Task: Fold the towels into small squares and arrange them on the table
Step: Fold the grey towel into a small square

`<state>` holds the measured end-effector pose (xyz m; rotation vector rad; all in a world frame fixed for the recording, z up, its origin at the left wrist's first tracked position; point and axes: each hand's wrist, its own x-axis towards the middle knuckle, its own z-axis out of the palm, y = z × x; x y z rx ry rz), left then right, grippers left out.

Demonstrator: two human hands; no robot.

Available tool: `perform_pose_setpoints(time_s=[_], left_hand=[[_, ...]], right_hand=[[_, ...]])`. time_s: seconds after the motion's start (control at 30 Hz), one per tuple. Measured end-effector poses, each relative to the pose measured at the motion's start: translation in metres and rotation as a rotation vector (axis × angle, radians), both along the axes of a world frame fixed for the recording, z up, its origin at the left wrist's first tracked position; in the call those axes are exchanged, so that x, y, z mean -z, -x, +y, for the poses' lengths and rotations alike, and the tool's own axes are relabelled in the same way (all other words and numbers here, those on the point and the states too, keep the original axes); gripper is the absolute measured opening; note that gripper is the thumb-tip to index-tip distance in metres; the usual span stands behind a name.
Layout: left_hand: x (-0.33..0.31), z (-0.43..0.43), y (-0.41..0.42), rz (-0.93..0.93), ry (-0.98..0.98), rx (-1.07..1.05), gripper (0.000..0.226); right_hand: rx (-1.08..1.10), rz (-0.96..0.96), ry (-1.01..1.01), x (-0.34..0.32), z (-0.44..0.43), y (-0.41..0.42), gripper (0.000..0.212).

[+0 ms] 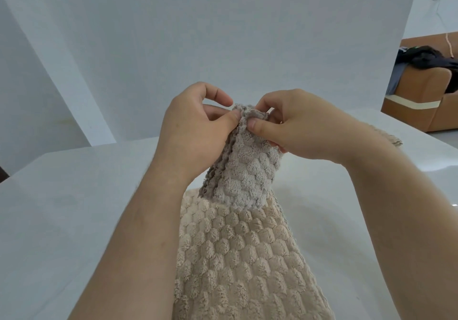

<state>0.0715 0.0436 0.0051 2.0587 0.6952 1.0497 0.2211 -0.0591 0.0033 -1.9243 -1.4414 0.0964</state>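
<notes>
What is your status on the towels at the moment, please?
Hands: left hand and right hand both pinching top edge of grey towel. It hangs folded narrow above table. Under it, beige towel lying on table.

I see a big white wall [223, 22] in front of me. Far off to the right is a brown sofa [421, 91] with dark clothes [426, 58] on it. The white surface [62, 208] looks bright.
</notes>
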Motion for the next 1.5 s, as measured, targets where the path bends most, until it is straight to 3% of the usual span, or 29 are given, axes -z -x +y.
perform_pose_setpoints(time_s=[0.23, 0.37, 0.6, 0.8, 0.9, 1.0, 1.27, 1.37, 1.5], left_hand=[[-0.003, -0.004, 0.003, 0.003, -0.01, 0.042, 0.025], [-0.002, -0.002, 0.006, 0.028, 0.022, 0.152, 0.048], [-0.001, 0.004, 0.002, -0.059, 0.089, 0.128, 0.043], [0.003, 0.007, -0.004, -0.068, 0.108, 0.03, 0.041], [0.007, 0.009, -0.007, 0.035, 0.034, -0.012, 0.042], [0.01, 0.011, -0.01, 0.093, -0.059, -0.077, 0.063], [0.014, 0.019, -0.011, 0.013, -0.33, -0.226, 0.04], [0.016, 0.023, -0.009, -0.009, -0.351, -0.283, 0.039], [0.015, 0.028, -0.006, -0.072, -0.344, -0.26, 0.042]], right_hand=[[0.04, -0.024, -0.023, 0.005, 0.0, -0.003, 0.038], [0.054, -0.05, -0.056, 0.002, 0.0, -0.004, 0.025], [0.03, 0.076, -0.036, 0.001, -0.005, -0.01, 0.04], [-0.007, 0.132, -0.118, 0.001, -0.005, -0.011, 0.031], [-0.026, 0.132, -0.171, 0.001, -0.004, -0.011, 0.033], [-0.041, 0.081, -0.192, 0.001, -0.003, -0.009, 0.034], [-0.065, 0.114, -0.043, 0.001, -0.006, -0.012, 0.037], [-0.158, 0.181, 0.047, -0.003, -0.012, -0.014, 0.054], [-0.209, 0.188, 0.125, -0.004, -0.016, -0.015, 0.051]])
